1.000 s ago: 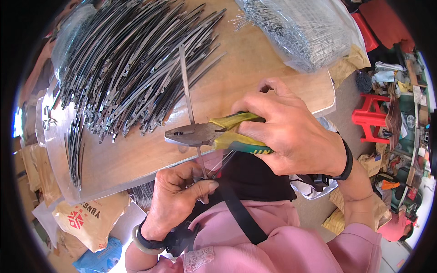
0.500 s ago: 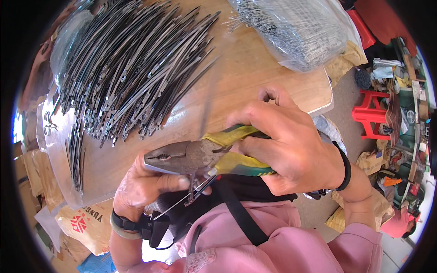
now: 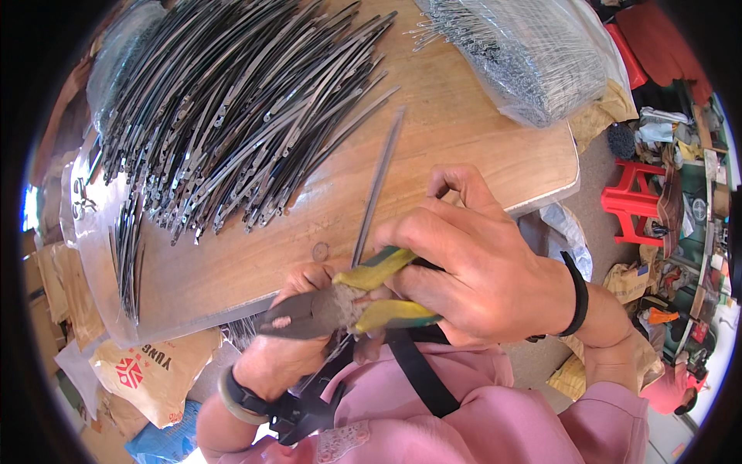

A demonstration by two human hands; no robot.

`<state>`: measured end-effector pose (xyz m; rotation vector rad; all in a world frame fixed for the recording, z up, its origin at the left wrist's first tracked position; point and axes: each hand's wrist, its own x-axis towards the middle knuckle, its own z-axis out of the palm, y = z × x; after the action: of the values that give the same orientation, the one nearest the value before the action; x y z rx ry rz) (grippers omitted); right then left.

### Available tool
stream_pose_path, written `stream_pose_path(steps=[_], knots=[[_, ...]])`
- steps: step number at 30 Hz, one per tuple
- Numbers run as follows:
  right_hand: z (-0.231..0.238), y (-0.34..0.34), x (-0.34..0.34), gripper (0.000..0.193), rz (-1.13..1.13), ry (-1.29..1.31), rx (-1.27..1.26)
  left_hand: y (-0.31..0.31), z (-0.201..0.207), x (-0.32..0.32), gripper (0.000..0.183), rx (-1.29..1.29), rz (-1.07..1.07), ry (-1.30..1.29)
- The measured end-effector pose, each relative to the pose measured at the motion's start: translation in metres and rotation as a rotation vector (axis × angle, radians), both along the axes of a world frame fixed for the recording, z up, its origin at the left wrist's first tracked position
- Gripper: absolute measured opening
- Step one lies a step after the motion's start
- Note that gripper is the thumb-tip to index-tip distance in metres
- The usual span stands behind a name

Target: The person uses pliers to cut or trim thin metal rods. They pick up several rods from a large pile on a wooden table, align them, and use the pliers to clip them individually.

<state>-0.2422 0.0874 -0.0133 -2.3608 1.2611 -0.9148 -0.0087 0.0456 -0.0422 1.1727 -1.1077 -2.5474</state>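
Hands at the near edge of the table (image 3: 433, 147). The right hand (image 3: 479, 271) is closed around yellow-green pliers (image 3: 317, 311); the left hand (image 3: 282, 359), partly hidden behind them, grips a metal strip (image 3: 378, 185) slanting over the tabletop. Below the table's left corner, a paper bag (image 3: 158, 387) bears red printing. Wood surface shows between the table's strip pile (image 3: 224, 131) and bagged wires (image 3: 533, 66).

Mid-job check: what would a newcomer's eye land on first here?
First, the big heap of thin dark strips on the left of the wooden table. Next, the yellow-and-green pliers in the right hand, just below centre. Then the red stool standing right of the table.
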Motion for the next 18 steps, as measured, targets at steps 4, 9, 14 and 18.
stream_pose_path(steps=[4, 9, 14, 18], knots=[[0.004, -0.008, -0.003, 0.015, -0.1, 0.078, -0.072, 0.009, 0.005, -0.009, 0.017, 0.206, 0.239, 0.037], [0.002, 0.021, -0.03, 0.014, -0.382, -0.29, 0.408, 0.009, 0.022, -0.028, 0.011, 0.149, 0.444, 0.147], [0.003, 0.035, -0.025, 0.021, -0.174, -0.148, 0.477, 0.018, 0.028, -0.021, 0.002, -0.307, 0.42, 0.033], [-0.001, 0.044, -0.021, 0.032, -0.165, -0.182, 0.548, 0.021, 0.026, -0.02, 0.011, -0.775, 0.34, -0.062]])
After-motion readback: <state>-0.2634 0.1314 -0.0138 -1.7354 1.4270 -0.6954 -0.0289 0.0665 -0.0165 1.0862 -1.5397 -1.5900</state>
